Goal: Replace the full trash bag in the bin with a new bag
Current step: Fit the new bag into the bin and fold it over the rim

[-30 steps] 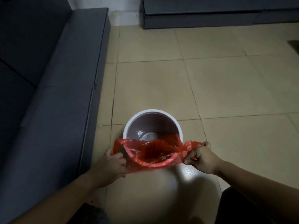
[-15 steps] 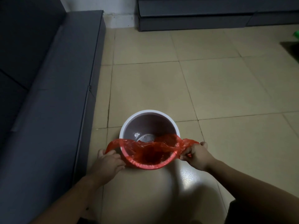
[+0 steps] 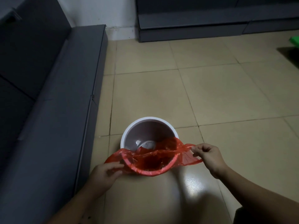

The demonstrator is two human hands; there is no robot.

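Note:
A white round bin (image 3: 129, 130) stands on the tiled floor, its far rim bare and its bottom partly visible. A thin red trash bag (image 3: 150, 160) is stretched over the bin's near rim, with part of it hanging inside. My left hand (image 3: 105, 174) pinches the bag's left edge beside the near-left rim. At the near-right rim, my right hand (image 3: 207, 155) grips the bag's right edge, pulled outward past the bin. The near wall of the bin is hidden under the bag.
A dark grey sofa (image 3: 48, 110) runs along the left, close to the bin. A low grey cabinet (image 3: 194, 29) stands against the far wall. A green object (image 3: 294, 40) shows at the right edge. Beige tiles (image 3: 226, 94) spread beyond the bin.
The bag's mouth went from hanging in front of the bin to sitting over its near rim. My right hand moved out to the right, stretching the edge; the view tilted up.

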